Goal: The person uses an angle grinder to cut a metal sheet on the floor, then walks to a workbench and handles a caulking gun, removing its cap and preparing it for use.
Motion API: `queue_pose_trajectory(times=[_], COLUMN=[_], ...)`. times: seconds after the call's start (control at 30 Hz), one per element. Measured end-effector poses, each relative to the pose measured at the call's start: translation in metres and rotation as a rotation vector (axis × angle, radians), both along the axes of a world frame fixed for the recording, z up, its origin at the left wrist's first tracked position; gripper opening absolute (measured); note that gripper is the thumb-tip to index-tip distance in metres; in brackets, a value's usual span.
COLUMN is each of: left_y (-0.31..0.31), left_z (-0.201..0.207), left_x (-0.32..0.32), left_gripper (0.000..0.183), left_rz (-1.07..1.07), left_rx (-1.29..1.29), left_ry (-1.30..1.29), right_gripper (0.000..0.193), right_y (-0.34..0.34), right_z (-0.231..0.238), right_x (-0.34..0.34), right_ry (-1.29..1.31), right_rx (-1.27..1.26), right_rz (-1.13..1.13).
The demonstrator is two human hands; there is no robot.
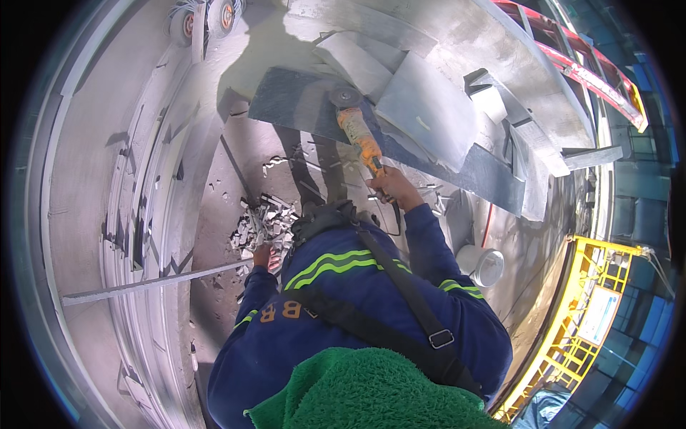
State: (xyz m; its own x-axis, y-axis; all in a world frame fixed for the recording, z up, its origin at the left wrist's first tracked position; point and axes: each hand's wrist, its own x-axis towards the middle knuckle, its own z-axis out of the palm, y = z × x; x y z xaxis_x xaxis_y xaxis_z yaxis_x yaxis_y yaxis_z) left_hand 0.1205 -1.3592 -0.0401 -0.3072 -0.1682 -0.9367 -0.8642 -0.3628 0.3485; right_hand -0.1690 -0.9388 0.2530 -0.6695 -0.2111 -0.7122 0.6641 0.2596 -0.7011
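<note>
My right hand (389, 186) is wrapped round the rear handle of an orange angle grinder (359, 134). Its round disc (345, 97) is over a dark stone slab (289, 100); whether it touches the slab I cannot tell. A black cord hangs from the grinder's back end. Low on the left, my left hand (262, 255) is closed at the end of a long thin grey strip (157, 281), which reaches out to the left. Its fingers are partly hidden. Just beyond that hand lies a heap of broken stone offcuts (261, 222).
Pale slabs (429, 107) lie stacked on the dark one, with cut pieces (532, 136) at their right. A white bucket (481, 266) stands right of my arm. Long strips (146, 214) line the left wall. A red ladder (579, 68) and yellow railing (597, 286) are at the right.
</note>
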Motion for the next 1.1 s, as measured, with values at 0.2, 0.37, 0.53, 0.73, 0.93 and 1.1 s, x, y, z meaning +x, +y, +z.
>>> queue_pose_trajectory(times=[0.2, 0.37, 0.53, 0.73, 0.93, 1.1], left_y=[0.008, 0.018, 0.036, 0.103, 0.186, 0.221], left_z=[0.002, 0.017, 0.050, 0.154, 0.245, 0.267], left_x=[-0.039, -0.085, -0.119, -0.165, -0.171, -0.105], left_gripper=[0.042, 0.032, 0.035, 0.070, 0.053, 0.045], left_rz=[-0.058, -0.102, -0.147, -0.211, 0.351, 0.568], left_rx=[-0.043, -0.057, -0.003, 0.120, 0.599, 0.270], left_ry=[0.071, 0.155, 0.176, 0.528, 0.892, 0.954], right_gripper=[0.032, 0.033, 0.042, 0.054, 0.057, 0.055], right_y=[0.021, 0.033, 0.035, 0.022, -0.001, 0.003], right_z=[0.018, 0.027, 0.043, 0.046, 0.023, 0.009], right_x=[0.030, 0.049, 0.062, 0.065, 0.054, 0.067], right_ry=[-0.024, 0.029, 0.068, 0.131, 0.225, 0.038], right_rx=[0.124, 0.161, 0.176, 0.054, -0.036, -0.234], right_rz=[0.040, 0.070, 0.158, 0.336, 0.631, 0.860])
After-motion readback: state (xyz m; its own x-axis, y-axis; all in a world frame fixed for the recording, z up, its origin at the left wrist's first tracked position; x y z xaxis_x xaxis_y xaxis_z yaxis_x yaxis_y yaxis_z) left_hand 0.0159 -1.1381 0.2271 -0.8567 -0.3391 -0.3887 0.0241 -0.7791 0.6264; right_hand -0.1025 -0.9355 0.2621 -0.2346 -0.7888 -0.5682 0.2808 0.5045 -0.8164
